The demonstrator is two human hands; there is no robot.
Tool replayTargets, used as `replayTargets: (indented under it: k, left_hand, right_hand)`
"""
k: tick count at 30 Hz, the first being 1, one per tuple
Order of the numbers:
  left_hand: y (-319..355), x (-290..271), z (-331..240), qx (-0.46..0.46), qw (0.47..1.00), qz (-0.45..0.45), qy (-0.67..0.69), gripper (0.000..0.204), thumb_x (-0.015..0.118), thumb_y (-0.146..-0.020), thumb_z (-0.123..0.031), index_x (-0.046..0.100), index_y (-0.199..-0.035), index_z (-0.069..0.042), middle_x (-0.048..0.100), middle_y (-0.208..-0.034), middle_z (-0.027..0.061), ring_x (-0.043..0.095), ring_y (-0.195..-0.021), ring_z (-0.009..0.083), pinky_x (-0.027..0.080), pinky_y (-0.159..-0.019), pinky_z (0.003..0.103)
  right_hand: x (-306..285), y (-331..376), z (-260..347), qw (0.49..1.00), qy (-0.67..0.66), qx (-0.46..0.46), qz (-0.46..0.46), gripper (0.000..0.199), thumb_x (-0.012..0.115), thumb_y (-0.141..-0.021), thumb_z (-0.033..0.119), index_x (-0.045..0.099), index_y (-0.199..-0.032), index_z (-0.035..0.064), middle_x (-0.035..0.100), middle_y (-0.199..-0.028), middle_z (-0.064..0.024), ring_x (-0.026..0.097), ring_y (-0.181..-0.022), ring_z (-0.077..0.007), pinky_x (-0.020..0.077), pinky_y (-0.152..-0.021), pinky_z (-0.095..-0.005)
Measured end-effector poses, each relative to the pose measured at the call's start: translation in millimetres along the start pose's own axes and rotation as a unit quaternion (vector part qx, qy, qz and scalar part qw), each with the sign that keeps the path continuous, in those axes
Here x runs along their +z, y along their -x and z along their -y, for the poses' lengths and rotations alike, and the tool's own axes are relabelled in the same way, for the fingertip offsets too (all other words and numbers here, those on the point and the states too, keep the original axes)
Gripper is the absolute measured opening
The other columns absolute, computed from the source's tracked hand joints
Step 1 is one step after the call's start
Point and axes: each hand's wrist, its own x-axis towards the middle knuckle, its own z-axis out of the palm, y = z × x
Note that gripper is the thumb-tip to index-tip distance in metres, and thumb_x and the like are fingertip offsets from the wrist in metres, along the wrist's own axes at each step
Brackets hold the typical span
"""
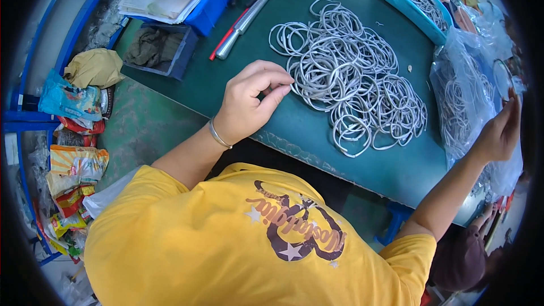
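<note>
A tangled heap of smooth, silvery-grey round rings [351,73] lies on the dark-green, flat-topped counter [411,173], back from its scuffed near edge. At the heap's left side, the left hand [255,99] curls, thumb and forefinger pinched nearly together; whether this grip contains a ring, I cannot tell. Toward the counter's right edge, the right hand [501,130] grips a thin round hoop [494,73] by a crinkled, clear plastic bag [453,51] holding similar rings.
</note>
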Motion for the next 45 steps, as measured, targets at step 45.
replayTargets:
  k: [45]
  left_hand:
    - [-78,39,2,-0.198,0.930,0.057,0.304,0.018,0.059,-0.088,-0.002,0.060,-0.105,0.002,0.061,-0.084,0.0040,0.056,-0.065,0.0088,0.046,-0.060,0.020]
  right_hand:
    - [94,95,132,0.719,-0.472,0.481,0.170,0.015,0.050,-0.095,0.011,0.050,-0.100,-0.0033,0.065,-0.089,-0.0150,0.067,-0.072,-0.0198,0.0565,-0.062,-0.0274]
